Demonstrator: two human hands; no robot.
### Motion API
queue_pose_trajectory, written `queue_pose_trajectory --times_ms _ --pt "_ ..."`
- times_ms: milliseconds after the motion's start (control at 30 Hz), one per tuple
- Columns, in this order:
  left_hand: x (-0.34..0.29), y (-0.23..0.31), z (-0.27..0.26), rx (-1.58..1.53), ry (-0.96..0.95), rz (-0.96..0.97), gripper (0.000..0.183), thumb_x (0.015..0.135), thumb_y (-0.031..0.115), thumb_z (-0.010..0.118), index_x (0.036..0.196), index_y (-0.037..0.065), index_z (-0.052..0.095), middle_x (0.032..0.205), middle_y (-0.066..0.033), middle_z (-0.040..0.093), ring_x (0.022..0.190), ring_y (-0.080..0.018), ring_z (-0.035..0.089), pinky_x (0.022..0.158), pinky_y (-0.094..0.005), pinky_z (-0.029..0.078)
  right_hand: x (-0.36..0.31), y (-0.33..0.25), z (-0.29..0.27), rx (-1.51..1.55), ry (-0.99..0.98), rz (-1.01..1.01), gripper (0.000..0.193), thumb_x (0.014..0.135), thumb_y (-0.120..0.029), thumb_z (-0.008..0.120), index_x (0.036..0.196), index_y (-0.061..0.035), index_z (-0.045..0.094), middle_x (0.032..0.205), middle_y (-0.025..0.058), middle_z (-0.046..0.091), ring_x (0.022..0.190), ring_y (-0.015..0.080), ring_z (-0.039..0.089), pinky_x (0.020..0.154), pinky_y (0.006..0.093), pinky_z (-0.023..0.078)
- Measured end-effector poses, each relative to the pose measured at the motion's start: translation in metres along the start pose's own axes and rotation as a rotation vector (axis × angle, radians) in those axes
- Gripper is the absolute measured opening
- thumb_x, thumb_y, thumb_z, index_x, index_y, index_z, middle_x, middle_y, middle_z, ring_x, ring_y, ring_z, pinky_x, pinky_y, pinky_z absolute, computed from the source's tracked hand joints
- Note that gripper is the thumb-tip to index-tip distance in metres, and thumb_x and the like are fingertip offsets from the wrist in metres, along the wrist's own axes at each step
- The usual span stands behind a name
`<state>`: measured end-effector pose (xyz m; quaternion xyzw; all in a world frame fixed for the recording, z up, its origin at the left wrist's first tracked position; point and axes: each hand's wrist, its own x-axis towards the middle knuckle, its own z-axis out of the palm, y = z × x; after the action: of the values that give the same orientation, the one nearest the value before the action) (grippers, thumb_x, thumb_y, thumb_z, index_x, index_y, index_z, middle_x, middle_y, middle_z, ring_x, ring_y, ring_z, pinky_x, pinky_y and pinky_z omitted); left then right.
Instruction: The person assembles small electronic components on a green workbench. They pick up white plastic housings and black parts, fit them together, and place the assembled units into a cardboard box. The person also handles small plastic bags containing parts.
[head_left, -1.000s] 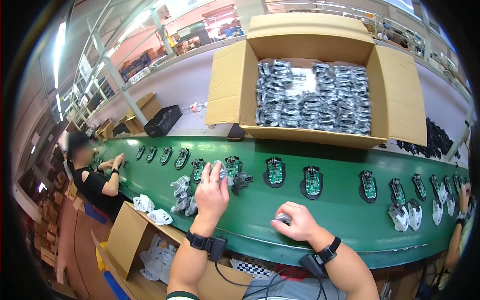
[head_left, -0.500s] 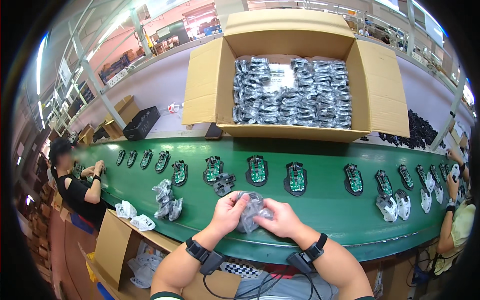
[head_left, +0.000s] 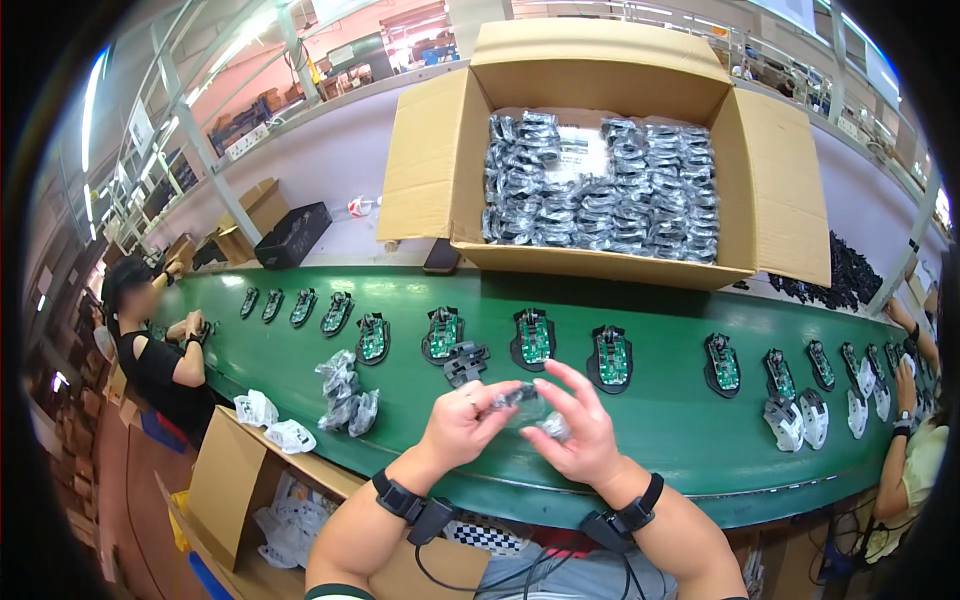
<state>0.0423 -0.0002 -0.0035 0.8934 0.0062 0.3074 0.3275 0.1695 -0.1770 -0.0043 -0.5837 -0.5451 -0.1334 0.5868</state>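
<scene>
Above the near edge of the green work surface, my left hand (head_left: 464, 424) pinches a small bagged dark plastic part (head_left: 516, 396). My right hand (head_left: 580, 428) is beside it, its thumb and fingers curled around the clear wrapping (head_left: 552, 424) on the right. Just beyond my hands lies a dark grey plastic part (head_left: 464, 364), touching a mouse base with a green circuit board (head_left: 443, 334). Another such mouse base (head_left: 534, 338) lies straight ahead. Several bagged parts (head_left: 346, 394) are heaped to the left of my left hand.
A large open carton (head_left: 610, 262) full of bagged parts stands behind the green surface (head_left: 660, 440). White mouse shells (head_left: 783, 422) lie at the right, and wrapped white ones (head_left: 290, 436) at the left. Other people work at both ends. A lower carton (head_left: 225, 490) stands at the left.
My hands have moved apart a little, and the bagged part has risen slightly between them. My right fingers have lifted and spread more. The view has shifted a little.
</scene>
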Motion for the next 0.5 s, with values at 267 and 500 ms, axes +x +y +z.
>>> queue_pose_trajectory --times_ms 267,500 --pt "0.002 0.001 -0.006 -0.02 -0.144 -0.147 0.035 0.084 0.015 0.085 0.112 0.0 0.069 0.072 -0.0031 0.059 0.061 -0.0084 0.055 0.055 -0.0257 0.046 -0.012 0.015 -0.001 0.081 -0.189 0.165 0.011 0.088 -0.003 0.071 0.099 -0.0021 0.072 0.099 0.013 0.073 0.082 0.0278 0.073 0.07 0.0359 0.06" --pt "-0.002 -0.012 -0.018 0.328 -0.048 0.075 0.018 0.084 0.016 0.081 0.101 0.01 0.076 0.082 -0.0058 0.065 0.07 -0.0255 0.066 0.063 -0.035 0.054 -0.009 0.019 0.0 0.114 -0.013 0.447 0.006 0.095 -0.004 0.067 0.098 0.0006 0.07 0.088 0.0104 0.074 0.078 0.0156 0.072 0.07 0.0303 0.058"
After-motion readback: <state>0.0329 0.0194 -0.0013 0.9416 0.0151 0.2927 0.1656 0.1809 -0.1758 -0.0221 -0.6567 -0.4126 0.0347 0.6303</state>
